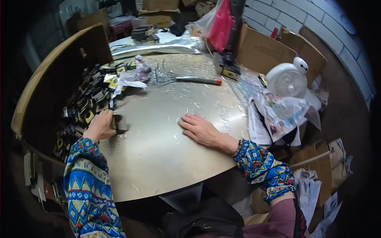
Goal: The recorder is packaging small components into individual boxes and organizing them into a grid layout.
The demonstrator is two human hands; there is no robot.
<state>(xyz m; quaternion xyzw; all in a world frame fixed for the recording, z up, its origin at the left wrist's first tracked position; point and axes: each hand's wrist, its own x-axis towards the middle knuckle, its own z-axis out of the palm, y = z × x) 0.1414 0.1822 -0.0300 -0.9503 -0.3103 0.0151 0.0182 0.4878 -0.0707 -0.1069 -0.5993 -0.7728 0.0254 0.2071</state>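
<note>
A pile of small black-and-yellow parts [85, 107] lies along the table's left edge, against a brown board [59, 67]. The left hand [101, 126] is curled around a small dark block [119, 123] just beside that pile. The right hand [200, 129] lies flat, fingers spread, on the bare metal table [158, 150]. A screwdriver [198, 80] rests farther back; a white fan [287, 79] stands at the right.

a grey block wall [317, 20] rises beyond the hands, cardboard boxes [262, 49] leaning against it. a white fan [286, 79] stands to their right (beside crumpled newspaper [281, 115]); dim floor [353, 131] further right.
</note>
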